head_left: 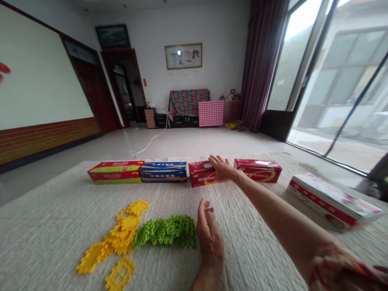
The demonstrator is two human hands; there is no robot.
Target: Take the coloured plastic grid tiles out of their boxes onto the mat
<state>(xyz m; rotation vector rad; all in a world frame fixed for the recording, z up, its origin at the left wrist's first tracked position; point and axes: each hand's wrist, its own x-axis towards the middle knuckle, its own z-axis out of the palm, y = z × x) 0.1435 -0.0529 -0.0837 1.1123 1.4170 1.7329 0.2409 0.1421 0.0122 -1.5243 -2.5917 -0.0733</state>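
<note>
The right hand point(222, 167) lies over the right end of a red carton point(201, 176), perhaps to steady it; whether the fingers grip it is hard to tell. The carton sits flat on the woven rug point(166, 273), just beside the blue battery box point(163, 173). The left hand point(209, 232) is empty, fingers loosely bent, right beside the green interlocking tiles point(166, 231), which lie heaped near the yellow tiles point(129, 222).

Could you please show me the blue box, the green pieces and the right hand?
Blue box point(163, 176), head view: front side.
Green pieces point(167, 232), head view: pile's middle.
Right hand point(223, 169), head view: its back.
</note>
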